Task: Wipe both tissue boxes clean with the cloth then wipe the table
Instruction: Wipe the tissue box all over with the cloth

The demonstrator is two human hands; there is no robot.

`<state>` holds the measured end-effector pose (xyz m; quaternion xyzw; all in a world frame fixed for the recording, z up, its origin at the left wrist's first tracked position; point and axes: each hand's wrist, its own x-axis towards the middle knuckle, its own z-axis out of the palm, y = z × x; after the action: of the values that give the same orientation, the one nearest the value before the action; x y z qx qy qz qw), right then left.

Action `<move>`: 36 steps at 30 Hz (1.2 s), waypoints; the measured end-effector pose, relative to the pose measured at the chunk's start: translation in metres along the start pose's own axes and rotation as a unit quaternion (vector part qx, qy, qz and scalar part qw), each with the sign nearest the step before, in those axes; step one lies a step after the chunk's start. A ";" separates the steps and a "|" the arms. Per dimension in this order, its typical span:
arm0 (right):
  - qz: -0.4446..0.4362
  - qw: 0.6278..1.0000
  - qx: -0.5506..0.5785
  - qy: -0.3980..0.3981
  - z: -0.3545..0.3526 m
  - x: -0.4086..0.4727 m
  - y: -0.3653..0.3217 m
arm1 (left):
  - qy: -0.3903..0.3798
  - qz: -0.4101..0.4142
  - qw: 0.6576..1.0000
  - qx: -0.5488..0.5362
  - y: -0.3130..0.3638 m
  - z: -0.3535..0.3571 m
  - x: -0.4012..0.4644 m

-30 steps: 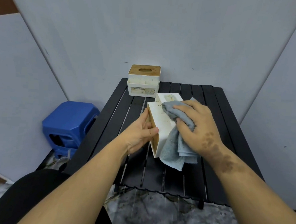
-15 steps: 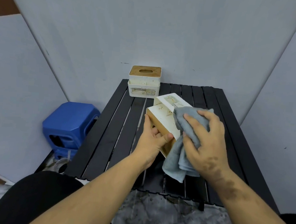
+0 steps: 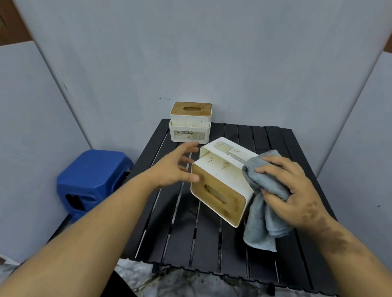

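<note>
Tissue boxes (image 3: 220,182) (image 3: 189,122): two; cloth (image 3: 264,199): one; stool (image 3: 90,182): one.

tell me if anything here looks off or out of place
The near tissue box is tipped on its side, wooden lid facing the camera, while the far tissue box stands upright. Both show brown specks. The right hand presses the grey cloth to the tipped box; the left hand is open beside it.

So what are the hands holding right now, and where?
The right hand grips the grey cloth at its bunched upper part, against the tipped tissue box. The left hand holds nothing; fingers spread beside the box.
</note>
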<state>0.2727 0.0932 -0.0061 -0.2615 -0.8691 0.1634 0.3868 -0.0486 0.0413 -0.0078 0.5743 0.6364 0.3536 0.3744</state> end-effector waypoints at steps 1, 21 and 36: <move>-0.010 1.000 0.006 -0.005 -0.003 0.002 0.003 | -0.051 0.009 0.999 0.001 0.001 -0.003 0.007; 0.112 0.991 -0.074 0.014 0.022 -0.006 -0.001 | 0.056 0.098 0.991 0.074 0.014 0.061 -0.024; 0.225 0.963 0.011 0.147 0.034 0.018 -0.020 | 0.126 0.133 0.980 0.080 0.012 0.076 -0.030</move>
<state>0.2302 0.0842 -0.0081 -0.4670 -0.7195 0.2152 0.4668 0.0257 0.0141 -0.0302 0.6328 0.6223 0.4180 0.1939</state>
